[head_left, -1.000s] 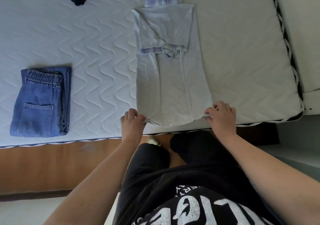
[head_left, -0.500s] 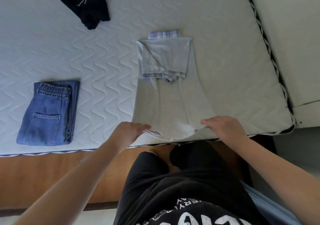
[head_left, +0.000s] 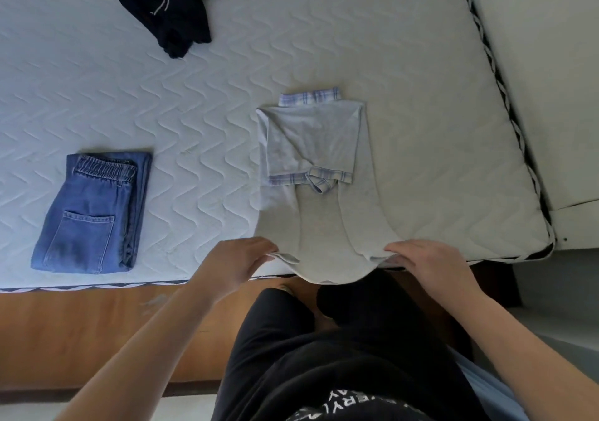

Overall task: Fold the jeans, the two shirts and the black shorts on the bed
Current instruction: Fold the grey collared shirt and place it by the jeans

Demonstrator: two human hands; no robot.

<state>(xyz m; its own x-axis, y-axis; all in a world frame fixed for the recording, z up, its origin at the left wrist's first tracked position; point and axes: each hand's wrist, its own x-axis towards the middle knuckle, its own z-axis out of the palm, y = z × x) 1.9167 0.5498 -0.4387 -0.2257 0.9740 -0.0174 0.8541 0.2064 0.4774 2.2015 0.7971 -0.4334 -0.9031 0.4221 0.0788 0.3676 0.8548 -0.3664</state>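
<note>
A light grey shirt (head_left: 321,200) with a plaid collar and plaid sleeve cuffs lies lengthwise on the bed, its sides folded in. My left hand (head_left: 236,262) pinches its near left corner and my right hand (head_left: 428,262) pinches its near right corner. The hem between them is lifted and sags in a curve over the mattress edge. Folded blue jeans (head_left: 94,213) rest at the left near the bed's front edge. Crumpled black shorts (head_left: 176,9) with a white drawstring lie at the far left. No second shirt is in view.
The white quilted mattress (head_left: 421,96) has a black-and-white piped border at the right and front. A wooden bed frame (head_left: 81,330) runs below the front edge. A pale wall or panel (head_left: 551,64) stands to the right. My legs in black trousers are close to the frame.
Both hands have raised the shirt's near hem off the mattress, and it now sags between them. The camera has tilted up, bringing the black shorts fully into view.
</note>
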